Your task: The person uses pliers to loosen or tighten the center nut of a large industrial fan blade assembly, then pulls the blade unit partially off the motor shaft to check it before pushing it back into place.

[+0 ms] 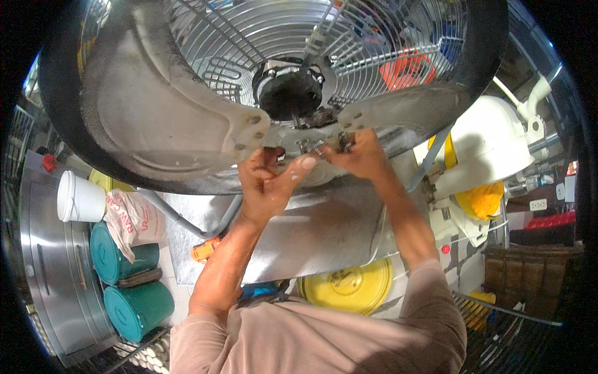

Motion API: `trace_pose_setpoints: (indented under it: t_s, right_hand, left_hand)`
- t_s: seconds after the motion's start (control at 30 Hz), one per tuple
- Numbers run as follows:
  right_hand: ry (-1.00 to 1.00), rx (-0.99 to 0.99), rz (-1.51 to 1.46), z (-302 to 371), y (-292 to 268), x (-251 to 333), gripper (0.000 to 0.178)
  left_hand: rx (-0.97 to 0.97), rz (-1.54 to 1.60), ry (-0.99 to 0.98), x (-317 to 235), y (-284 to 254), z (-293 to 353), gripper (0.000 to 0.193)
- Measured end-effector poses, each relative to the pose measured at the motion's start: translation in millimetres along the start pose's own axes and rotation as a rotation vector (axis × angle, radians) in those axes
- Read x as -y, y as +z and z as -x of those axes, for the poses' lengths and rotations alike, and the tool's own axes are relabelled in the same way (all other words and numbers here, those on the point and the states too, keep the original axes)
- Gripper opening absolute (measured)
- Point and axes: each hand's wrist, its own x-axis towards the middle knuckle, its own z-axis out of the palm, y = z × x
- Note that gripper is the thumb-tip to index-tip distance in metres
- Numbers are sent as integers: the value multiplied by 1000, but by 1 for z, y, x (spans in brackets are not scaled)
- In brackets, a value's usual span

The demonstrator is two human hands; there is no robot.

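Note:
A large round fan in a black drum housing [62,124] fills the upper part of the head view. Dusty grey fan blades [162,106] spread left and right from its hub, in front of a dark motor [289,93]. My left hand [268,181] is curled at the root of the left blade, its thumb reaching toward small metal hub fittings [305,146]. From the other side, my right hand [361,156] meets it with fingers pinched beside the right blade's root. What the right fingertips grip is too small and shaded to name.
A wire guard [224,56] lies behind the motor. Below the fan is a metal sheet surface [311,240] with an orange tool [204,249]. Green lidded buckets [138,310] and a white bucket [81,196] stand left; a yellow lid [346,287] lies near me. White equipment [486,140] stands right.

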Motion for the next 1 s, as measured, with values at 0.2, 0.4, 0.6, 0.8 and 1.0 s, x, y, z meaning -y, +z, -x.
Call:
trace_pose_setpoints:
  t_s: [0.2, 0.4, 0.6, 0.8, 1.0]
  right_hand:
    - [249, -96, -202, 12, -3, 2, 15]
    - [526, -84, 71, 96, -13, -13, 20]
    - [744, -1, 309, 206, 48, -23, 38]
    - [706, 205, 608, 233, 78, -27, 46]
    - [649, 104, 636, 234, 80, -21, 48]
  left_hand:
    - [21, 47, -88, -17, 13, -10, 23]
    - [124, -232, 85, -24, 2, -8, 24]
    - [97, -279, -152, -46, 5, -10, 27]
    - [193, -414, 74, -57, -2, -22, 31]
    - [451, -917, 201, -95, -6, -45, 43]
